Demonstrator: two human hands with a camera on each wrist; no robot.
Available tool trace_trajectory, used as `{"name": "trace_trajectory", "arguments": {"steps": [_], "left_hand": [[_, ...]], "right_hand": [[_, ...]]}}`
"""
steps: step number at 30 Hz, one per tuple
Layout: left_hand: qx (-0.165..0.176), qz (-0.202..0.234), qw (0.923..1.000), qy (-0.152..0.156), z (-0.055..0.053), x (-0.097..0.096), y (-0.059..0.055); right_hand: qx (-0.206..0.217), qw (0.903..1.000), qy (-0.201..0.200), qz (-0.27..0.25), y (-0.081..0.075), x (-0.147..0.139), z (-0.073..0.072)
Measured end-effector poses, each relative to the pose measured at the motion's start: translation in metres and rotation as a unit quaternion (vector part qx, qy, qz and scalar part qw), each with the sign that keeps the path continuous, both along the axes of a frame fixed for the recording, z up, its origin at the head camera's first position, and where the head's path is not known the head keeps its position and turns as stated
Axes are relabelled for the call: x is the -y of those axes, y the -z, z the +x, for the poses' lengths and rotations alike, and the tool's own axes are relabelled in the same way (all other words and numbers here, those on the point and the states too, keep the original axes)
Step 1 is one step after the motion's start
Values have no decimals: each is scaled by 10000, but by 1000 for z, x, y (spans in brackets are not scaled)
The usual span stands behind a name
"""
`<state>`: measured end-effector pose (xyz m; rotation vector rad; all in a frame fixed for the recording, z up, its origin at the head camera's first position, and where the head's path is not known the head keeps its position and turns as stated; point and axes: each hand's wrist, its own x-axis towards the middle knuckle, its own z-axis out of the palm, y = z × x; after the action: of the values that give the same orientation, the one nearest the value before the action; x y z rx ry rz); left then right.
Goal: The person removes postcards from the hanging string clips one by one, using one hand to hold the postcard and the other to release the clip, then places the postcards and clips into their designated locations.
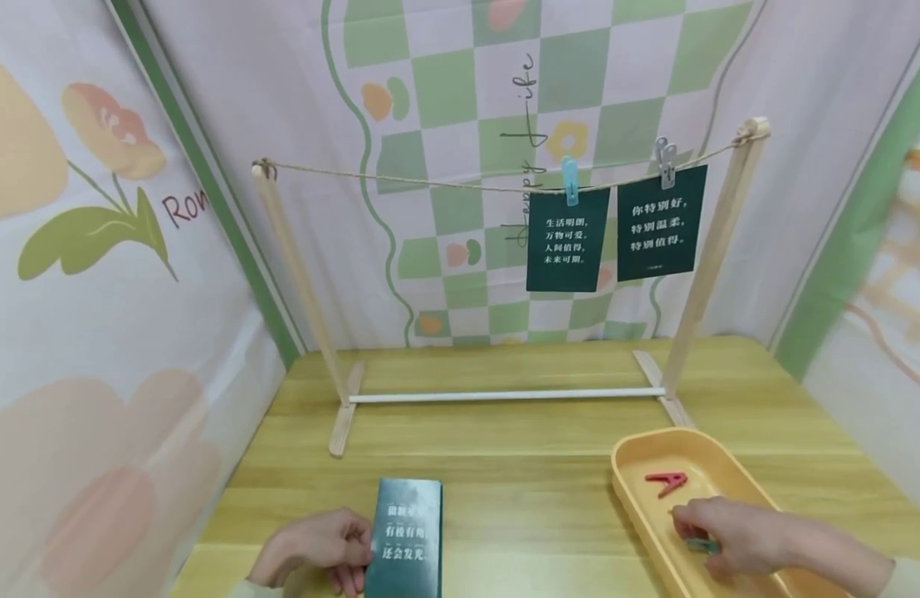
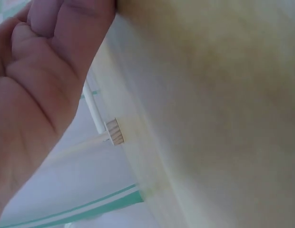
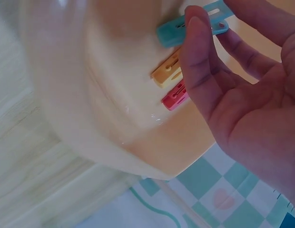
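My left hand (image 1: 321,544) is at the left edge of a dark green card (image 1: 404,531) with white writing, its bent fingers gripping that edge. In the left wrist view the same hand (image 2: 47,61) is at upper left, and the card is out of sight. Over the yellow tray (image 1: 630,498), my right hand (image 1: 744,536) pinches a teal clothespin (image 3: 173,32) between thumb and fingers. A yellow clothespin (image 3: 167,71) and a red clothespin (image 3: 175,96) lie in the tray beneath it.
Behind the hands stands a wooden frame (image 1: 699,291) with twine (image 1: 415,180) strung across. A blue clothespin (image 1: 570,181) and a grey one (image 1: 665,162) hold two green cards (image 1: 568,270) (image 1: 660,249) toward its right. A white rod (image 1: 505,395) joins the feet. Printed cloth (image 1: 437,91) hangs behind.
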<state>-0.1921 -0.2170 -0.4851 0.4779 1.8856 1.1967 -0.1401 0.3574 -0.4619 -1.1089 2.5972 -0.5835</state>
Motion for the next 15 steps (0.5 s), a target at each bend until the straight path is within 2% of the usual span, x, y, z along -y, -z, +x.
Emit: {"name": "trace_trajectory", "arguments": {"steps": [4,8,11,15], "left_hand": [[-186,-363,9992,-37,0,-5,-1],[-535,-853,9949,-81,-2,-10,-5],[-627,-1210,9906,-96,-5,-15,-10],[-802,-1471,9857,-172,-9,-16,-20]], "right_hand": [[37,10000,37,43,1,1,0],[19,10000,-30,38,-2,0,-1],[-117,9999,-20,28,-8,-1,-4],[-165,9993,227,233,-21,-3,-11]]}}
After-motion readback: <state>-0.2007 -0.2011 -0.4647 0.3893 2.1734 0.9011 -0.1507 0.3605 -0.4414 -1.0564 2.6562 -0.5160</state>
